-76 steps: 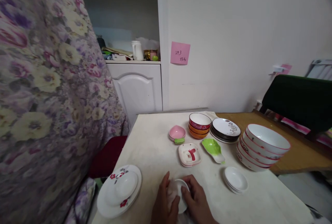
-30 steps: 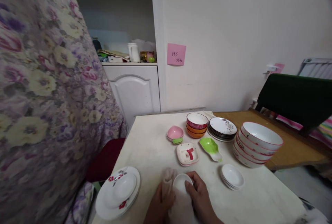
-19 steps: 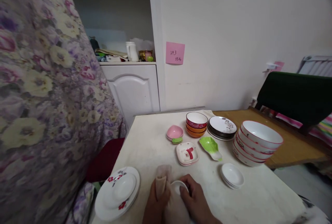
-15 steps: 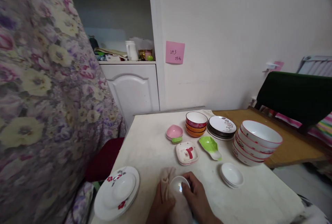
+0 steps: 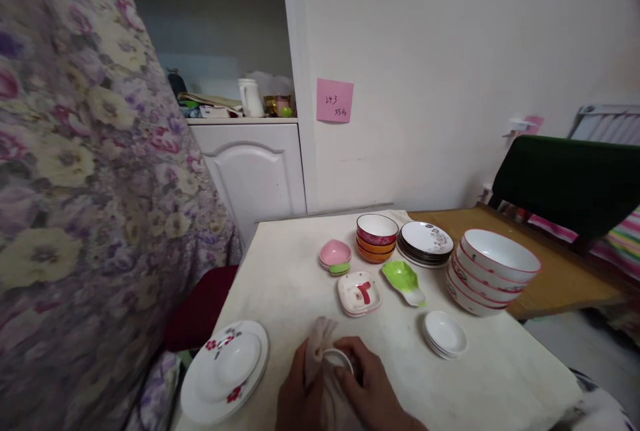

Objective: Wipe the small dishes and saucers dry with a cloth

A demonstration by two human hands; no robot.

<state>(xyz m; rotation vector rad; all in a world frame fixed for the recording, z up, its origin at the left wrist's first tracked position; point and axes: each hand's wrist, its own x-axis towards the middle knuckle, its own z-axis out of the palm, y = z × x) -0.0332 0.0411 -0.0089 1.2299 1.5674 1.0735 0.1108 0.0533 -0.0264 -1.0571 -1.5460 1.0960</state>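
At the near edge of the table, my right hand (image 5: 371,386) grips a small white dish (image 5: 341,358) by its right side, the thumb over its rim. My left hand (image 5: 298,392) is closed on a pale pinkish cloth (image 5: 320,339), which is pressed against the dish's left side. Both hands and the cloth hide much of the dish. Beyond them sits a square dish (image 5: 359,294) with a red figure. To the right is a short stack of small white saucers (image 5: 446,334); to the left, a white flowered plate (image 5: 200,378) bears a smaller white dish (image 5: 239,359).
Farther back are pink dishes (image 5: 335,254), a green leaf-shaped dish (image 5: 401,278), stacked small bowls (image 5: 376,248), dark-edged plates (image 5: 425,239) and a stack of large red-rimmed bowls (image 5: 493,274). A brown board (image 5: 565,271) adjoins the table's right side. A floral curtain (image 5: 100,184) hangs left.
The white dish has turned and tilted between my hands, showing less of its surface. The cloth now covers more of it. The other dishes stay in place; the view has shifted slightly.
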